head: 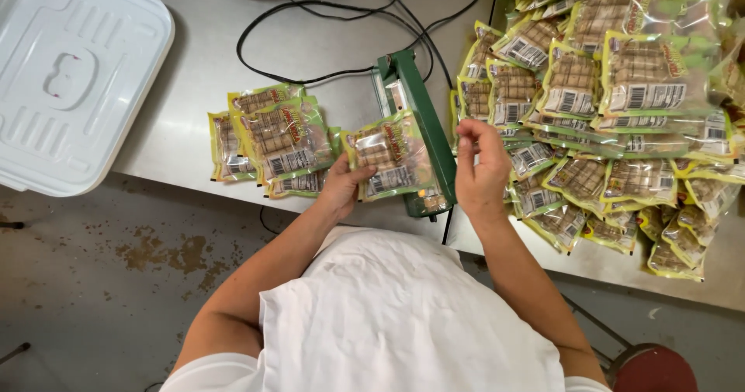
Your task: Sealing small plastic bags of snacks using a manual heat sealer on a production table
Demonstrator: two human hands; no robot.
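My left hand (343, 184) grips a yellow-edged clear packet of brown rolled snacks (388, 155) by its near-left corner. The packet's right edge lies against the arm of a green heat sealer (419, 120) on the steel table (202, 50). My right hand (479, 167) hovers just right of the sealer with fingers loosely curled and nothing in it, over the edge of a big heap of the same packets (613, 89). A small stack of packets (272, 140) lies left of my left hand.
A white plastic lid (70, 74) rests on the table's left end, overhanging the edge. Black cables (326, 12) loop across the table behind the sealer. A red stool seat (656, 369) shows at lower right, over a stained concrete floor (116, 283).
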